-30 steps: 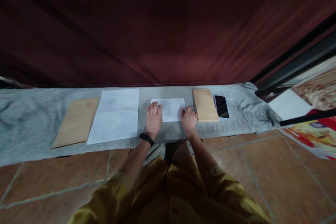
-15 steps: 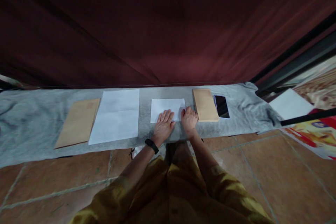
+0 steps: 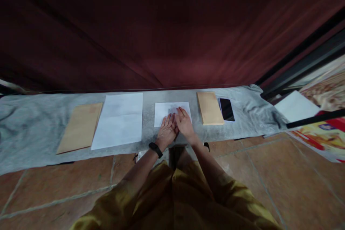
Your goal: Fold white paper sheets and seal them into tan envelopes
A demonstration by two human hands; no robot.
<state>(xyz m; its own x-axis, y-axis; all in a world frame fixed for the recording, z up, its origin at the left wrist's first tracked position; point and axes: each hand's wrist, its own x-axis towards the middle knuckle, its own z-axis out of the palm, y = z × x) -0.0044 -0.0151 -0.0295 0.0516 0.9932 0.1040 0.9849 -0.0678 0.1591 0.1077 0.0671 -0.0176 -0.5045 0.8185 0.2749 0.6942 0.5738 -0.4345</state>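
Observation:
A small white folded-looking sheet of paper (image 3: 160,109) lies crosswise on the grey cloth in front of me. My left hand (image 3: 166,129) rests on its lower edge with the fingers out, and a black band circles that wrist. Over the middle of the paper is my right hand (image 3: 184,120), its fingers stretched out and angled up to the left, its edge against the left hand's fingers. Neither hand grips anything. Left of them lies a larger white sheet (image 3: 118,120) with a faint crease across it. To the right is a stack of brown envelopes (image 3: 210,107).
The grey cloth (image 3: 32,125) covers a long narrow surface. Another brown envelope (image 3: 81,125) lies at the left, and a phone (image 3: 226,109) at the right. A dark red curtain (image 3: 172,43) hangs behind. Right of the cloth are a dark metal frame and a colourful printed box (image 3: 323,133).
My right hand has moved left from the paper's right edge beside the brown envelopes onto its middle, and its curled fingers have straightened. My left hand has barely moved.

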